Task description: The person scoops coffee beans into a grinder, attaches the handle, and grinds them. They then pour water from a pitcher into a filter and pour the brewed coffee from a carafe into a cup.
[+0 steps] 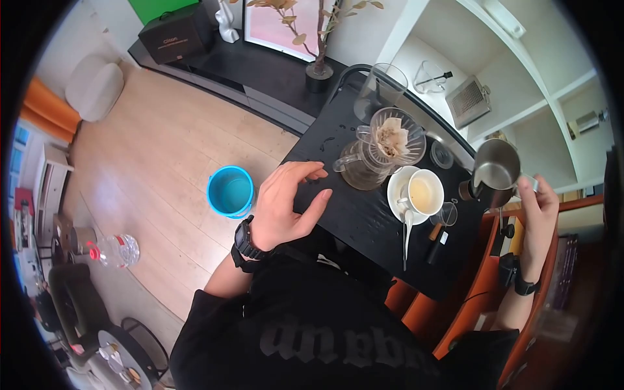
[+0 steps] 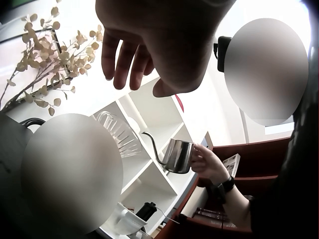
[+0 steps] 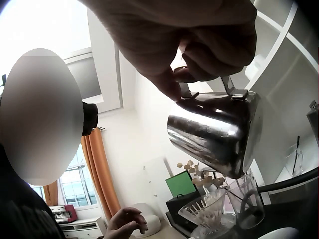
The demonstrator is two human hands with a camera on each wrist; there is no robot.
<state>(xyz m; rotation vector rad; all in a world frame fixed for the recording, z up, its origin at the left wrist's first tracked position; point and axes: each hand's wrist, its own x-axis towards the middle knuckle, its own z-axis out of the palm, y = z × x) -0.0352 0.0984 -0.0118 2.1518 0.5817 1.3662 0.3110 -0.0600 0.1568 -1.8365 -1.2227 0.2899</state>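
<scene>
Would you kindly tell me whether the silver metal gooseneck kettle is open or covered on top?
It is open: the head view looks past the rim of the kettle into its metal interior, with no lid on.

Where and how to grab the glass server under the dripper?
Probably take the glass server by its handle, coming in from the left in the head view: the handle juts out that way from the body. The dripper, with paper filter, sits over the top, so a grasp from above looks blocked.
</scene>
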